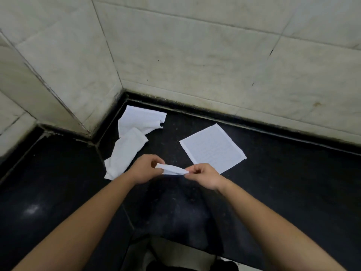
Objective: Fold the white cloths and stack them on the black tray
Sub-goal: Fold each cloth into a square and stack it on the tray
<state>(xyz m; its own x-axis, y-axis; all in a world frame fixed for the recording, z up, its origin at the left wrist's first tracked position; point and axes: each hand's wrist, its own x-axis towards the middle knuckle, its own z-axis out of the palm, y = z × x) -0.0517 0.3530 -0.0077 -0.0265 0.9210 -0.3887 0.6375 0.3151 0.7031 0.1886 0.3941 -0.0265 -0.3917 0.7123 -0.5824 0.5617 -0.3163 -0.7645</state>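
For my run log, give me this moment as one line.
hands: left and right pinch cloth ends | flat cloth: right | crumpled cloths: left | tray: unseen

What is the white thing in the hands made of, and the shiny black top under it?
White cloth: looks like soft woven fabric, since it sags and creases between the hands. Black counter: probably polished stone, dark, speckled and glossy with a light reflection, though that is a guess from its look.
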